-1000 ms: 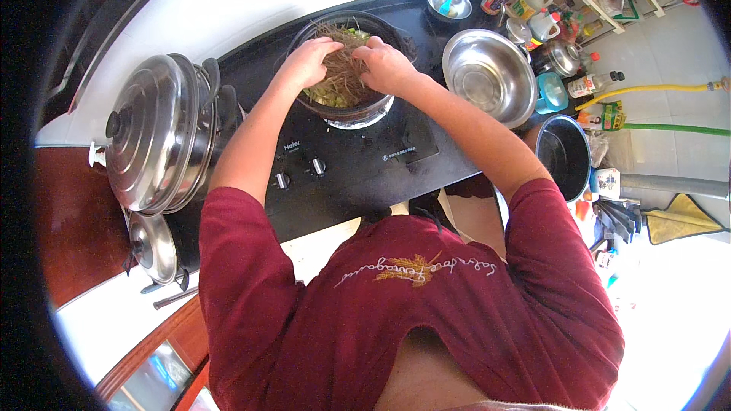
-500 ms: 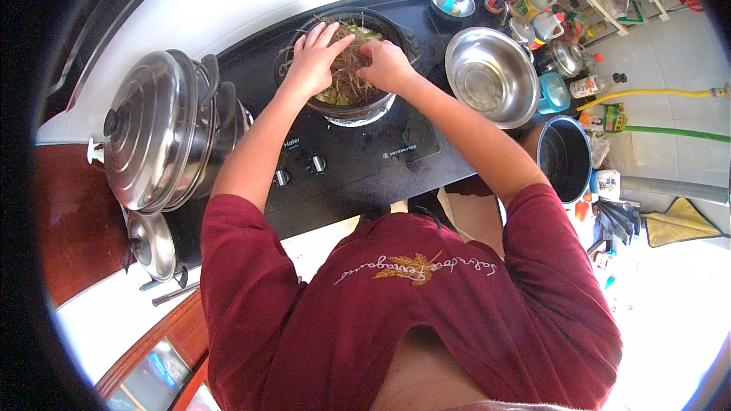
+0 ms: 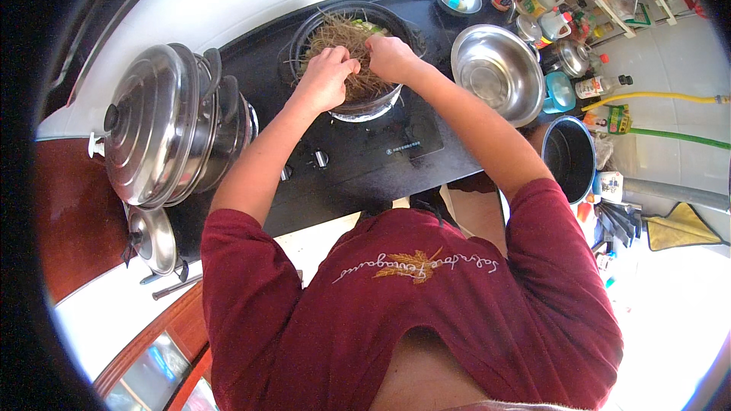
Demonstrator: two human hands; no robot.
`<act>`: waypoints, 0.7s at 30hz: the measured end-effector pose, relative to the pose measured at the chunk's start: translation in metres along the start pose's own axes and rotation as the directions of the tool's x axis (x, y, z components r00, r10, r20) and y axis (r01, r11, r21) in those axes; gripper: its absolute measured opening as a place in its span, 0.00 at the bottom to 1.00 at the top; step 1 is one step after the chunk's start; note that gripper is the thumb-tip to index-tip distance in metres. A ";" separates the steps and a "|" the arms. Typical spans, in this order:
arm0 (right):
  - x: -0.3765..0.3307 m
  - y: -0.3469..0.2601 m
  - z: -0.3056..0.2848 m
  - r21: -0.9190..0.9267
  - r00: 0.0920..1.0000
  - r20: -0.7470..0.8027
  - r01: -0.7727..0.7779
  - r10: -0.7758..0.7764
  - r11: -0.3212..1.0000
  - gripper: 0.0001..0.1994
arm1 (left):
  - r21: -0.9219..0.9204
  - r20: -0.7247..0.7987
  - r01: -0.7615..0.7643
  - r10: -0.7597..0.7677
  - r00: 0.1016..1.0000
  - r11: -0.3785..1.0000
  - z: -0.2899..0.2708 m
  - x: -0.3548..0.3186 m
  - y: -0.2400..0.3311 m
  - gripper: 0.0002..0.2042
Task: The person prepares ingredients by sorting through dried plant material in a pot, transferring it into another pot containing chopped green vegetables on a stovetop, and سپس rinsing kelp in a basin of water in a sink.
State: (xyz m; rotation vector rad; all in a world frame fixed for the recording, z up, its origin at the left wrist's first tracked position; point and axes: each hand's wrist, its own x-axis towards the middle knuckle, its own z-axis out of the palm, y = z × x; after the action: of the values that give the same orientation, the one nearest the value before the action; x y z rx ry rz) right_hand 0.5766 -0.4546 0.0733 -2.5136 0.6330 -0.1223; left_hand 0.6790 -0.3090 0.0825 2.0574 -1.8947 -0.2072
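Thin brown, stringy strands (image 3: 335, 33) lie heaped in a round dark pan (image 3: 400, 25) on the stove, with some green pieces (image 3: 371, 27) showing at the far side. My left hand (image 3: 326, 78) is over the pan's near left part, its fingers curled and pinched on the strands. Close beside it, my right hand (image 3: 391, 59) is closed too, fingertips down among the strands at the right. Both hands hide the middle of the heap.
A stack of steel steamer pots (image 3: 156, 125) stands left on the black stove top (image 3: 365, 154). To the right are a wide steel basin (image 3: 499, 76), a dark-lined pot (image 3: 569, 158) and several bottles (image 3: 541, 0). A small bowl (image 3: 459, 4) with a turquoise spoon sits far right.
My left hand has gone from spread fingers to a closed grip and moved nearer. My right hand has shifted slightly up and right. Strands rise higher at the pan's left.
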 end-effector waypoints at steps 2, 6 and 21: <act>0.002 0.000 0.001 -0.039 1.000 -0.011 0.021 -0.021 0.999 0.13 | 0.061 0.017 0.008 -0.010 1.000 0.998 -0.001 0.002 0.002 0.18; 0.019 0.014 0.002 -0.093 0.995 -0.067 0.063 -0.070 0.994 0.14 | 0.131 -0.036 -0.014 0.019 0.999 0.991 0.008 0.016 -0.006 0.21; 0.013 0.002 0.001 -0.140 0.995 0.074 0.082 -0.072 0.987 0.14 | 0.065 0.116 0.065 -0.073 0.991 0.996 0.003 0.009 -0.003 0.24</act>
State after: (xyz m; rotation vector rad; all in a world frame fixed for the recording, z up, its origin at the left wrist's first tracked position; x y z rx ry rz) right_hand 0.5874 -0.4609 0.0709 -2.6686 0.5341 -0.0195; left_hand 0.6820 -0.3179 0.0798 2.1982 -1.9218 -0.2978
